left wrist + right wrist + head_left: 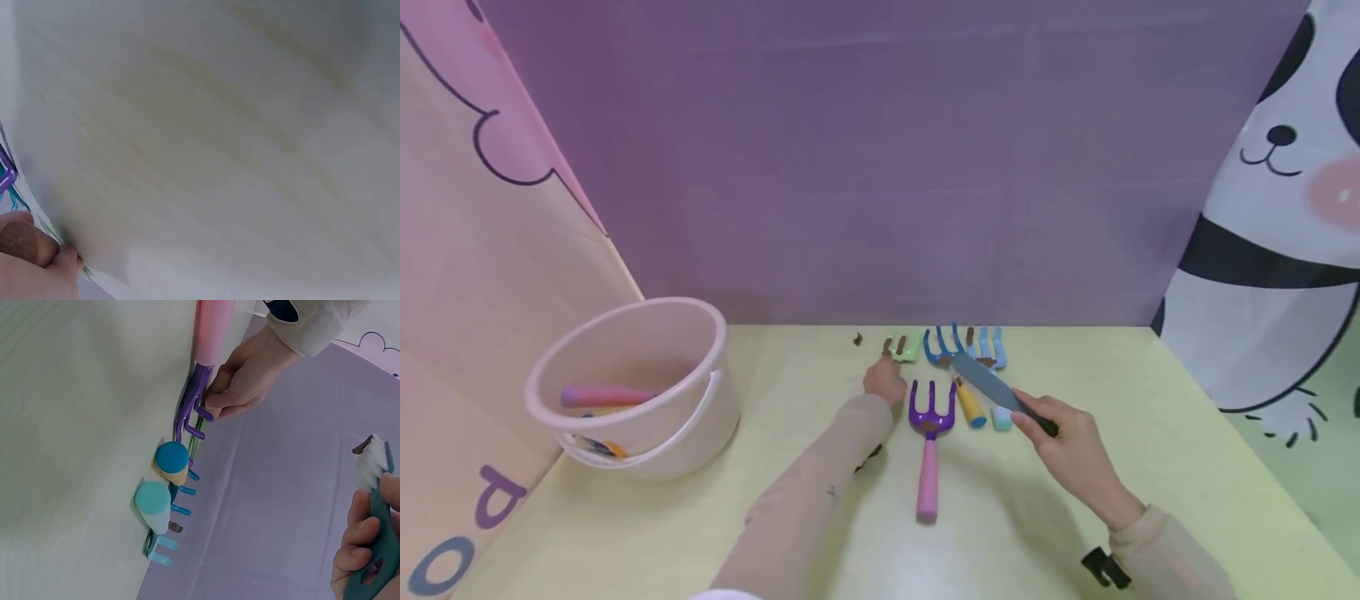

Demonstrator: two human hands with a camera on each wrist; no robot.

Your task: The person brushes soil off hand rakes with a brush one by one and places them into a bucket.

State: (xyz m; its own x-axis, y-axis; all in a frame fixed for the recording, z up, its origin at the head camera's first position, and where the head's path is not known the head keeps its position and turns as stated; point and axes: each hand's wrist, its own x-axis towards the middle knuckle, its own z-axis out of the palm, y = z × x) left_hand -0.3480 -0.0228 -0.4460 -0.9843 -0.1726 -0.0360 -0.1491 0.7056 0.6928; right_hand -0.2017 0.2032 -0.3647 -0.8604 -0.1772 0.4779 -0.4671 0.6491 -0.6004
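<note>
My right hand grips the dark handle of a brush, whose white bristles carry a brown bit in the right wrist view. In the head view the brush head reaches over a dark blue hand fork with a yellow handle. Beside that lies a light blue hand fork. My left hand holds a green hand fork low at the table, its handle hidden by the hand. Brown bits lie on the tines of these forks. A purple hand fork with a pink handle lies nearest me.
A pale pink bucket stands at the left, a pink-handled tool and other items inside. One small brown bit lies on the pale table left of the green fork. A purple backdrop rises behind the table's far edge.
</note>
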